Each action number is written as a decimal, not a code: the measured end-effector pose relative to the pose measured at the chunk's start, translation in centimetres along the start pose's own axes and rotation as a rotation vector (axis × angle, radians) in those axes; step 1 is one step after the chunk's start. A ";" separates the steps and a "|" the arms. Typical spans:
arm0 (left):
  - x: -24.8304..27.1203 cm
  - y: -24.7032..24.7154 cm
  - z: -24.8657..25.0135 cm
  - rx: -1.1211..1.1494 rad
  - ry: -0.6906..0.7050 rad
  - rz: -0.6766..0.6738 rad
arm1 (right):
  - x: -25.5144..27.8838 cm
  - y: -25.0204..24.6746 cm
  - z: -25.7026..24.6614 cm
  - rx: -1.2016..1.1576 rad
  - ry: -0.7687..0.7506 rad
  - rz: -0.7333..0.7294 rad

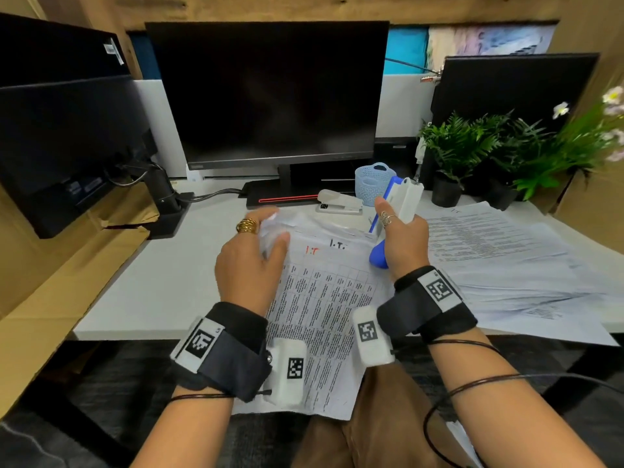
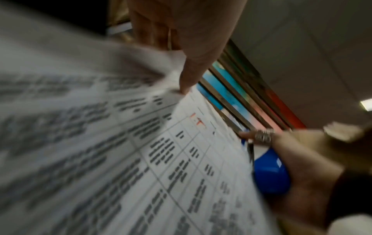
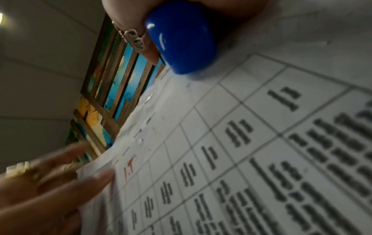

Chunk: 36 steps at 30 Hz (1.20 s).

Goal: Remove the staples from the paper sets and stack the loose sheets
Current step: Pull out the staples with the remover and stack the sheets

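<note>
Left hand [image 1: 251, 261]: fingers curled, pinching the lifted top-left corner of the paper set [image 1: 317, 319]. Paper set: printed table, overhanging the desk's [image 1: 162, 282] front edge at centre. Right hand [image 1: 401, 244]: fingers wrapped round a blue-and-white staple remover [image 1: 400, 204], at the set's top-right corner. Loose sheets [image 1: 499, 251]: spread toward the desk's right edge.

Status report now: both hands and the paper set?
Left hand pinches paper set corner. Right hand grips blue staple remover. Nothing blocks.

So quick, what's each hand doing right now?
Left hand: fingers pinch the top corner of the paper set.
Right hand: holds a blue and white tool, fingers curled round it.
</note>
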<state>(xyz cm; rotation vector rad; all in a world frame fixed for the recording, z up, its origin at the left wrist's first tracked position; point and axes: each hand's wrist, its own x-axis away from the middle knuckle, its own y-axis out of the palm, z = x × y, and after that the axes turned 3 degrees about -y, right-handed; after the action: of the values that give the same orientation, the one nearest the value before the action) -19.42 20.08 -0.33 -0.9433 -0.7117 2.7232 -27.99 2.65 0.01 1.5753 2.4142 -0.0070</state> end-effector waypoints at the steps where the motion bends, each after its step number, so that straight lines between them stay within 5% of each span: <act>1: 0.1 0.1 0.2 -0.102 0.092 0.025 | 0.3 0.2 0.0 0.002 -0.014 -0.010; 3: 0.1 0.6 1.3 -0.374 0.369 -0.042 | 1.0 0.6 -0.2 0.009 -0.032 -0.052; 5: 0.2 1.2 2.9 -0.674 0.494 -0.292 | 1.5 0.9 -0.3 0.006 -0.051 -0.089; 7: 0.1 1.9 3.4 -0.749 0.472 -0.449 | 2.0 1.2 -0.2 0.003 -0.070 -0.109; 13: -0.8 2.6 3.1 -0.580 0.422 -0.619 | 3.3 1.2 0.4 -0.103 -0.068 -0.175; 28: 1.4 4.5 0.6 -0.382 0.364 -0.560 | 4.2 1.9 2.7 -0.057 -0.026 -0.200; 36: -1.0 3.2 -1.1 -0.613 0.339 -0.625 | 2.3 3.0 1.7 -0.021 0.139 -0.341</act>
<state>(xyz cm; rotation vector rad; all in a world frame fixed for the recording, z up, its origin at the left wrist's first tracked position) -18.02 17.37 -2.15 -1.0243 -1.4993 1.7716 -25.75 5.71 -1.76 1.1727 2.7521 0.0661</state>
